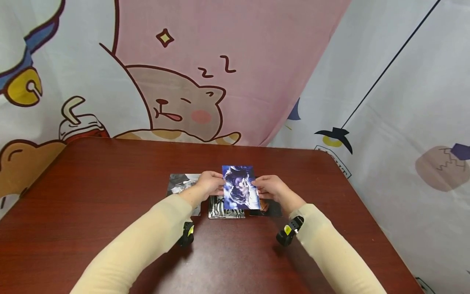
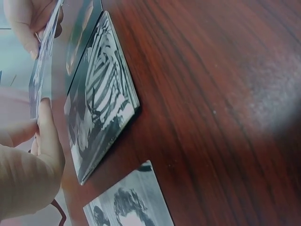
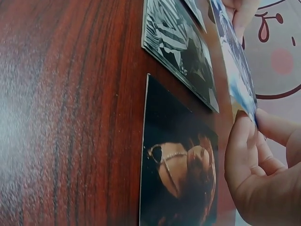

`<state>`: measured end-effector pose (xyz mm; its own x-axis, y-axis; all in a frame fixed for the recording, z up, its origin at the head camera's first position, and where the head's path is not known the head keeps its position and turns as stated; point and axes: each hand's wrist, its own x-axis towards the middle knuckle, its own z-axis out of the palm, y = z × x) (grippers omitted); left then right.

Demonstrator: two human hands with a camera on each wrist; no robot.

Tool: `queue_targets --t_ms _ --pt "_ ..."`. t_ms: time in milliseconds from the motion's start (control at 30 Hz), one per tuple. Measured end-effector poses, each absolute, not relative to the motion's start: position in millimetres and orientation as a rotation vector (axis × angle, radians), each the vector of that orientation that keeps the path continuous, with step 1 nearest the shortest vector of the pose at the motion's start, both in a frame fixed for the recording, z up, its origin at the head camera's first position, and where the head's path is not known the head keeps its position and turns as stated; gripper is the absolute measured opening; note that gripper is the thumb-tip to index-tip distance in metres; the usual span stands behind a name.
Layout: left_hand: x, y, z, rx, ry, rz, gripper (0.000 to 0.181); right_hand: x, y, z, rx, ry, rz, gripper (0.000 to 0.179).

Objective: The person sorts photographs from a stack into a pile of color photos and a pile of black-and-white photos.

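Between my two hands a blue-and-purple photo print (image 1: 240, 190) is held upright above the table. My left hand (image 1: 210, 183) pinches its left edge between thumb and fingers, and my right hand (image 1: 273, 188) does the same on the right edge. Seen nearly edge-on, the print (image 3: 233, 61) is slightly bowed in the right wrist view. Beneath it lies a small stack of black-and-white photos (image 2: 108, 80), the top one striped, partly covered in the head view. A grey photo (image 2: 124, 205) lies to its left, and a dark photo (image 3: 181, 165) to its right.
The reddish-brown wooden table (image 1: 227, 261) spreads around the photos. A cartoon-printed cloth (image 1: 257, 73) hangs behind its far edge and along the right side. Black wrist cameras sit below each sleeve (image 1: 147, 232), close above the tabletop.
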<state>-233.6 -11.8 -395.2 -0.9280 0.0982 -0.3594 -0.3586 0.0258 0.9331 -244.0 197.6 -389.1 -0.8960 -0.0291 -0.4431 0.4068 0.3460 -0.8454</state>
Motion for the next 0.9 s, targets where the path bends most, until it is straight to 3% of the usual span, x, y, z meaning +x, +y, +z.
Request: queue_targets --t_ms 233,900 --pt "-233.1 -1.9 -391.9 -0.246 2.022 1.958 0.039 -243.1 206.6 -385.2 0.330 2.253 -1.549 0.036" --pt "-228.0 32.4 -389.8 -0.260 2.079 1.949 0.043 -240.9 239.3 -386.4 0.356 2.278 -1.506 0.042"
